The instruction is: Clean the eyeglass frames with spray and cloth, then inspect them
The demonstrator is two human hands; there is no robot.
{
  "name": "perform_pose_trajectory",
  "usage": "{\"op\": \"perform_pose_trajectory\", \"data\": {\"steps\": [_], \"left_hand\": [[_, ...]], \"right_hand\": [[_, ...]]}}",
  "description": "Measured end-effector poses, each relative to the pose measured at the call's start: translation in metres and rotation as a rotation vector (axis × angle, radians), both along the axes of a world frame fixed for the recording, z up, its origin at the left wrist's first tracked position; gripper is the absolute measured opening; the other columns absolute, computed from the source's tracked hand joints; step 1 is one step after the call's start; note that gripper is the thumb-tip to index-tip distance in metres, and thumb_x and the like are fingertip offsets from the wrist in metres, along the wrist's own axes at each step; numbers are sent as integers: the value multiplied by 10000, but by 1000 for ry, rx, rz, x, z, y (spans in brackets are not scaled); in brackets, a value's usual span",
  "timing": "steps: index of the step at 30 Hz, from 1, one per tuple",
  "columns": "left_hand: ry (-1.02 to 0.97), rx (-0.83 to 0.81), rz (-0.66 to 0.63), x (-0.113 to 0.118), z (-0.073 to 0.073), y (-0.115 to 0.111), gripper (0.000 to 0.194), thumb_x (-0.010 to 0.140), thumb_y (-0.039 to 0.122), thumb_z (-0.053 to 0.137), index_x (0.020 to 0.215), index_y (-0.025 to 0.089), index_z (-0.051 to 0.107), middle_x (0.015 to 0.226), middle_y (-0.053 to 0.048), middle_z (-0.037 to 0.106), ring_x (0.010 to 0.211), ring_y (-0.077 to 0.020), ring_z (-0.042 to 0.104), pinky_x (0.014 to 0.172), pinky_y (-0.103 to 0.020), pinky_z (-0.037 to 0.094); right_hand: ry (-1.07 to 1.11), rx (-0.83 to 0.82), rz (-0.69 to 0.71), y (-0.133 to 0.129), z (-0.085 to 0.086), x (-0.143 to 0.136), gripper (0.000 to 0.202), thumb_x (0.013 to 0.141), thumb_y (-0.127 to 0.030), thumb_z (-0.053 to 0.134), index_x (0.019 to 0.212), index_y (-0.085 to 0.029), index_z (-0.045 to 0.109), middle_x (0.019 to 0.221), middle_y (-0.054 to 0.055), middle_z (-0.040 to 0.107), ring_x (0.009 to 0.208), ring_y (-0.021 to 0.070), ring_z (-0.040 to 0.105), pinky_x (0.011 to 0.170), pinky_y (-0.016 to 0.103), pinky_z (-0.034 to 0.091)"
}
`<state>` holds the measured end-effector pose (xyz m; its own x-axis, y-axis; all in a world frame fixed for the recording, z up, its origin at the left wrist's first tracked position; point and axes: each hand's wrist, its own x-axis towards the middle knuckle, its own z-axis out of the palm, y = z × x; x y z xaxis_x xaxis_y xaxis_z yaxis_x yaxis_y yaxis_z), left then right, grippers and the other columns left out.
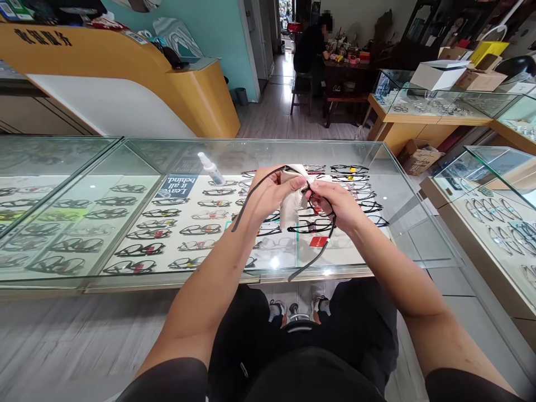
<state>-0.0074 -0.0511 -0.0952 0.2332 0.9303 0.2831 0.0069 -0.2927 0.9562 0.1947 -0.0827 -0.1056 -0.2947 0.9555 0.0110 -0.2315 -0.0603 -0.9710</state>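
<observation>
A pair of dark-framed eyeglasses [334, 226] is held up between my two hands above the glass display case [234, 146]. My left hand [268, 192] is closed on a white cloth [288, 213], pressing it round one lens of the eyeglasses. That lens is hidden by the cloth and fingers. My right hand [337, 204] pinches the frame near the bridge and the other lens. One temple arm points down left past my left wrist, and the other hangs below my right hand. A white spray bottle [211, 168] stands on the glass, left of my hands.
Rows of eyeglasses [201, 229] lie under the glass, with a red card [319, 242] among them. More display cases stand at the right, one bearing cardboard boxes [439, 75]. A yellow counter [205, 95] is beyond. At the back, a person [310, 50] sits at a cluttered table.
</observation>
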Motion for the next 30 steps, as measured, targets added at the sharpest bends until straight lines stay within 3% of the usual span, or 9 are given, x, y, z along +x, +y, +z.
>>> {"op": "perform_pose_trajectory", "data": {"steps": [3, 7, 13, 16, 20, 22, 25, 30], "left_hand": [[-4, 19, -56, -5, 1, 1, 562, 815, 731, 869, 776, 193, 711, 706, -20, 646, 604, -140, 540, 543, -285, 414], [-19, 35, -129, -12, 4, 2, 522, 875, 709, 832, 878, 198, 728, 746, -22, 666, 610, -137, 554, 558, -282, 438], [-32, 62, -63, 1, 0, 2, 586, 675, 621, 1008, 979, 185, 762, 843, -30, 744, 728, -165, 657, 659, -273, 523], [4, 128, 14, 8, -1, -2, 582, 735, 696, 945, 965, 194, 762, 818, -23, 725, 731, -163, 639, 662, -274, 508], [86, 257, 178, 11, -1, -10, 575, 871, 766, 799, 808, 206, 687, 706, -2, 617, 663, -151, 538, 614, -293, 422], [134, 290, 190, 9, 0, -11, 603, 942, 778, 708, 752, 210, 628, 683, 2, 564, 642, -145, 501, 606, -305, 387], [137, 323, 192, -2, 5, -5, 655, 972, 817, 624, 721, 215, 559, 674, 4, 501, 631, -143, 469, 605, -316, 374], [82, 370, 455, -39, 30, 4, 636, 902, 876, 662, 879, 241, 630, 727, 0, 567, 785, -197, 598, 732, -345, 524]], "right_hand": [[4, -24, -27, 0, 2, 3, 380, 789, -586, 919, 804, -219, 820, 779, 21, 634, 695, 143, 442, 572, 289, 317], [60, -20, -61, 2, 3, 7, 375, 762, -573, 945, 790, -220, 820, 753, 17, 615, 683, 143, 442, 566, 294, 325], [36, -30, -28, 2, -4, 0, 396, 783, -593, 923, 801, -212, 814, 756, 8, 620, 684, 134, 449, 567, 286, 296], [67, -29, -18, -1, -5, -5, 414, 777, -601, 927, 810, -210, 797, 823, 12, 678, 721, 133, 499, 615, 281, 357], [96, -14, -32, -4, -3, -6, 402, 789, -590, 934, 827, -221, 780, 881, 12, 722, 747, 136, 533, 677, 282, 427], [90, -11, -39, -5, -2, -5, 384, 799, -577, 928, 831, -226, 776, 871, 10, 717, 738, 139, 536, 656, 282, 430], [132, -37, -84, -2, -1, -1, 348, 793, -536, 932, 841, -229, 776, 874, 7, 711, 742, 140, 555, 625, 277, 441], [287, -62, -146, 10, 3, 10, 348, 728, -471, 982, 805, -225, 748, 824, -14, 676, 725, 113, 566, 673, 248, 501]]}}
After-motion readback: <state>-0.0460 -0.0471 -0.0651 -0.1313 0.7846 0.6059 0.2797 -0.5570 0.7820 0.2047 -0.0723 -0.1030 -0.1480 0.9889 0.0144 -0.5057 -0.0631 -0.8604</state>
